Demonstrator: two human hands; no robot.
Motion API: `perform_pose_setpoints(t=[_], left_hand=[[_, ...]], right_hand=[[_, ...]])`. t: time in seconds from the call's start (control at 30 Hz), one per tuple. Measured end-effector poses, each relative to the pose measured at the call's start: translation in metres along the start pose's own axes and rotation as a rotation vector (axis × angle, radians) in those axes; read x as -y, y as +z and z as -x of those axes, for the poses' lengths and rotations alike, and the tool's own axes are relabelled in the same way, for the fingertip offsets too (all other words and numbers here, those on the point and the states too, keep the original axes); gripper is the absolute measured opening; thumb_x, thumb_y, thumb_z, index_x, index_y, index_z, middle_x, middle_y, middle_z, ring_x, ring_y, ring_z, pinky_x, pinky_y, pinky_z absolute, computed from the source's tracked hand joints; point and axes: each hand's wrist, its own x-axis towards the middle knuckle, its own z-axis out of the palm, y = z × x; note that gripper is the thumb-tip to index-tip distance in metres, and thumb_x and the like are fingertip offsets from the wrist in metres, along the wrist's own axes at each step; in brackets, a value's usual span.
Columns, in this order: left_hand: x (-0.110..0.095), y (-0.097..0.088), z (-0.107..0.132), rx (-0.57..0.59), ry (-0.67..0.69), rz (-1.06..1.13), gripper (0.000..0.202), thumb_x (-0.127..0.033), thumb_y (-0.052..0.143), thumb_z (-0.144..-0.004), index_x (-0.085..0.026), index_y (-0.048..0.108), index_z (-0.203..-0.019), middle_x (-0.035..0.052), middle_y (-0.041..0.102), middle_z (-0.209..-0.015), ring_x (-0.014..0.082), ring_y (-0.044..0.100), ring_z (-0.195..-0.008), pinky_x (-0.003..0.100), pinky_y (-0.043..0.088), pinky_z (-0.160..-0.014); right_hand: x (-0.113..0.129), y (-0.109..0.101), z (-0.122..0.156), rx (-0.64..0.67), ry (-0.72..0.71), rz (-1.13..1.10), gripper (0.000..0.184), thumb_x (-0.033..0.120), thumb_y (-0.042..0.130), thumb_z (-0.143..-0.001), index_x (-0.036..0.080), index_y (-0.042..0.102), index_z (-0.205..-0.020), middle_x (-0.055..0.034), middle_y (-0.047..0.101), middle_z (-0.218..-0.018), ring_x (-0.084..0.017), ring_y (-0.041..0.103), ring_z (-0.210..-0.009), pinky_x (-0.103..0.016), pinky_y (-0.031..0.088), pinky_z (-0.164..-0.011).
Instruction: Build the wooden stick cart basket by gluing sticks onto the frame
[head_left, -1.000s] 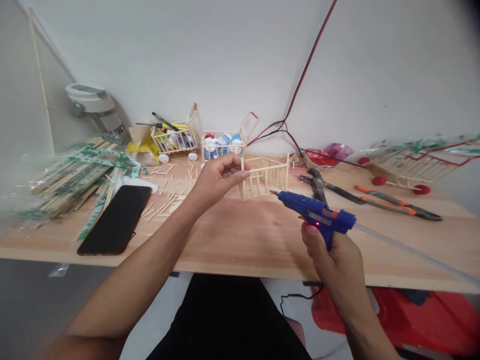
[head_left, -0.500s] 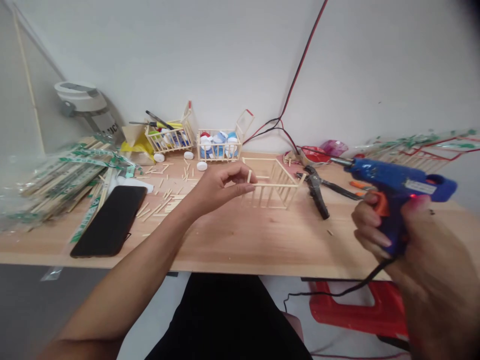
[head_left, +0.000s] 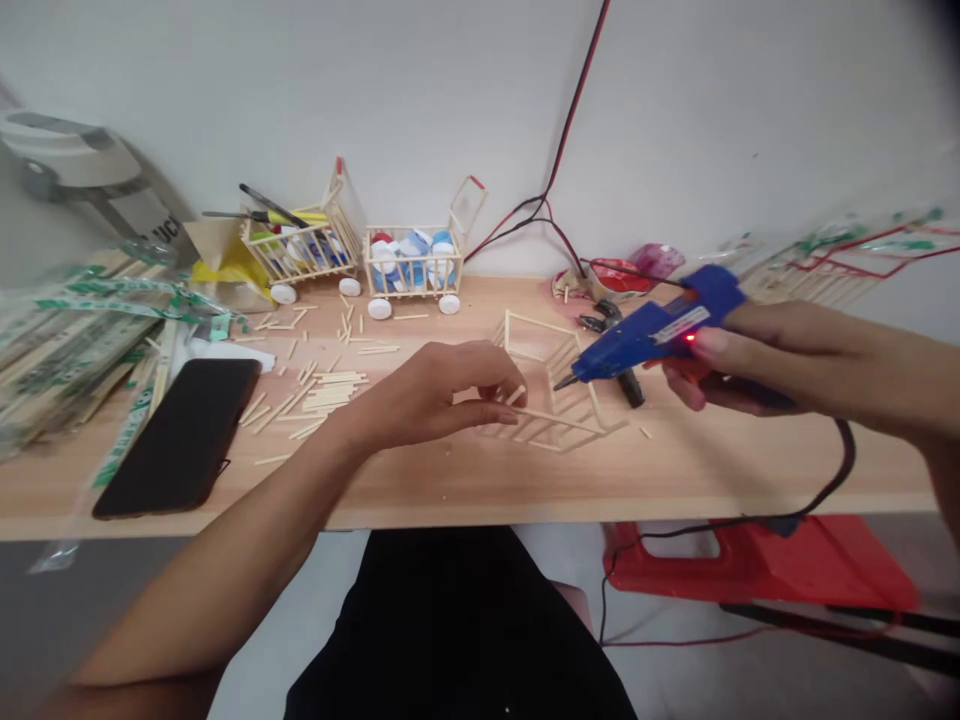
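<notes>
With thumb and fingers closed, my left hand (head_left: 450,395) pinches the near left corner of a small wooden stick frame (head_left: 559,425), which is tilted over the table. A blue hot glue gun (head_left: 645,338) is in my right hand (head_left: 765,365), its red light lit and its metal nozzle pointing down and left. The nozzle tip is over the frame, near its middle; whether it touches a stick I cannot tell. Behind the glue gun lies a black-handled tool (head_left: 631,388), partly hidden.
Cut sticks (head_left: 330,395) lie left of the frame, beside a black phone (head_left: 184,440). Two finished stick carts (head_left: 411,262) with white wheels stand at the back. Bundled sticks (head_left: 82,350) fill the left side. The glue gun's cable (head_left: 832,480) hangs past the table's front edge.
My right hand has brought the glue gun left, with its nozzle turned down over the frame. My left hand has tipped the frame and lowered it slightly. The view has shifted too.
</notes>
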Motion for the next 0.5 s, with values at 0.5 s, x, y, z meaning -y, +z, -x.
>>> perform_pose_setpoints(t=[0.5], left_hand=[[-0.004, 0.006, -0.003, 0.091, 0.034, 0.001, 0.013, -0.030, 0.056, -0.093, -0.020, 0.063, -0.089, 0.0057, 0.068, -0.091, 0.0162, 0.062, -0.085, 0.025, 0.046, -0.076]], right_hand=[[0.019, 0.048, -0.007, 0.759, 0.051, 0.434, 0.050, 0.052, 0.047, -0.083, 0.013, 0.061, -0.056, 0.0102, 0.043, -0.036, 0.000, 0.040, -0.035, -0.015, 0.026, -0.042]])
